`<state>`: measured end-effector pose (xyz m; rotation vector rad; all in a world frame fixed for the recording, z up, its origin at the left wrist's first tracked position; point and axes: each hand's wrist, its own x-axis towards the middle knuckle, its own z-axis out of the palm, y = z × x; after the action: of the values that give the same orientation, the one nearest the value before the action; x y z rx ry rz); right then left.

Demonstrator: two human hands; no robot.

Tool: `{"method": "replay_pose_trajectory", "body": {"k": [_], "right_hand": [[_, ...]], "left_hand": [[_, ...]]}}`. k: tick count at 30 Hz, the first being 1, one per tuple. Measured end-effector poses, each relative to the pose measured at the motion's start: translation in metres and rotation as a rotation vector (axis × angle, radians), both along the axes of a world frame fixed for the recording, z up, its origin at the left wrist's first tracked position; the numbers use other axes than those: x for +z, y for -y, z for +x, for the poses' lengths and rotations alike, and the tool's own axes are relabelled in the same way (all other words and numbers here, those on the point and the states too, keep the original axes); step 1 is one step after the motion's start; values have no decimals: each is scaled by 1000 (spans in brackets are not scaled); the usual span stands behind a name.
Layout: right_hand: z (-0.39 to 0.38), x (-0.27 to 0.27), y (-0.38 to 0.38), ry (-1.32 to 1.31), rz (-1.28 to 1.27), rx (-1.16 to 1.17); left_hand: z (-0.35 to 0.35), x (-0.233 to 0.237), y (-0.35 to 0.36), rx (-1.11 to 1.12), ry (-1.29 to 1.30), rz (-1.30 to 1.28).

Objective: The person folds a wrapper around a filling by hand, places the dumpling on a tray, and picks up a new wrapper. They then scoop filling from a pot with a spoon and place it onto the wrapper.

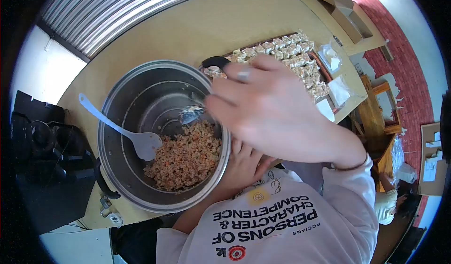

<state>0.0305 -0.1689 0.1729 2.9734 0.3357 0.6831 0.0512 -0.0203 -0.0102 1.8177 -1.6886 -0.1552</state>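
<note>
My right hand (256,97) is blurred over the pot's right rim, its fingers closed round a metal spoon (191,114) whose bowl hangs inside the pot. Below it, my left hand (242,165) is beside the rim, its fingers bent and close together. The right hand partly covers them, and what they hold is hidden. The large metal pot (141,83) contains minced filling (188,158) with orange bits. A white ladle (146,145) rests in the filling, its handle over the left rim. Behind my right hand, a tray holds rows of wrapped dumplings (293,52).
Small plastic bags (338,91) lie at the tray's right side on the wooden table (197,24). An open cardboard box (350,22) stands at the upper right. Dark equipment (49,146) is at the left. Another person's arm (386,183) shows at the far right.
</note>
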Motion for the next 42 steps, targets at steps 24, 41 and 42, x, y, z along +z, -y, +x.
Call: {"method": "replay_pose_trajectory", "body": {"k": [24,41,42], "right_hand": [[127,-17,1,-513,-34,225],[-120,4,76,-128,359,-474],[-127,-10,71,-128,328,-545]], "left_hand": [[6,15,1,4,-97,-72],[0,14,1,35,-149,33],[0,13,1,57,-132,27]]}}
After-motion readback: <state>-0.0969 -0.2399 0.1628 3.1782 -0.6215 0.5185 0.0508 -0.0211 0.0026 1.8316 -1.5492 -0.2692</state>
